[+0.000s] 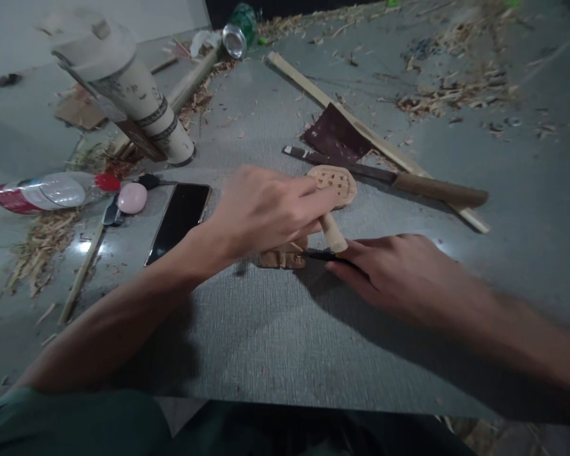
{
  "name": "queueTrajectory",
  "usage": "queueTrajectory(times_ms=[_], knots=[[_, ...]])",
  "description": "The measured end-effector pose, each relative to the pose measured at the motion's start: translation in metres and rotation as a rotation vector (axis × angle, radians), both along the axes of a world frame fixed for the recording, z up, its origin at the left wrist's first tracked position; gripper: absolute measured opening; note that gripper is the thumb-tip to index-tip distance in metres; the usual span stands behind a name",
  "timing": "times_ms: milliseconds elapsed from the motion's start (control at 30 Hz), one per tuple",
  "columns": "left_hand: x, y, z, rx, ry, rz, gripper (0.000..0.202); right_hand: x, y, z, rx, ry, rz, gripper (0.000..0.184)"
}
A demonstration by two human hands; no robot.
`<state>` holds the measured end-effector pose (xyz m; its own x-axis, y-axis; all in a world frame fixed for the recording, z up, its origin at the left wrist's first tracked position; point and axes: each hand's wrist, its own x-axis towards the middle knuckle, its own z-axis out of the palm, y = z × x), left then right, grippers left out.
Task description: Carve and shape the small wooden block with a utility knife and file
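Left hand (266,212) curled around a pale carved wooden piece with a gridded oval head (336,179), mid-counter (247,342). Right hand (394,269) grasping a slim black tool (320,255), its tip by a small brown wooden block (281,259) beneath the left hand. Risk, as I judge it: a slip under pressure could send the tip into the left fingers or gouge the wood. Containers: cream dark-banded tumbler (140,95), contents hidden; clear red-capped plastic bottle (59,190), on its side, contents unclear; green metal can (240,30), inside unseen.
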<state>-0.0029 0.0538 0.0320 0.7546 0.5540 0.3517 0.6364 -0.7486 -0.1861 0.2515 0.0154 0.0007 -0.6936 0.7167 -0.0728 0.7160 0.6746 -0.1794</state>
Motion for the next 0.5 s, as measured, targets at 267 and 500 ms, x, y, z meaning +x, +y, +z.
queueTrajectory(times_ms=[267, 500], knots=[[0.0013, -0.0004, -0.0013, -0.038, 0.043, 0.034, 0.04, -0.0007, 0.0082, 0.0044, -0.294, 0.176, -0.006, 0.049], [0.001, -0.0034, -0.0023, 0.039, -0.02, -0.028, 0.041, 0.0028, 0.0082, 0.0041, -0.282, 0.194, 0.015, 0.051]])
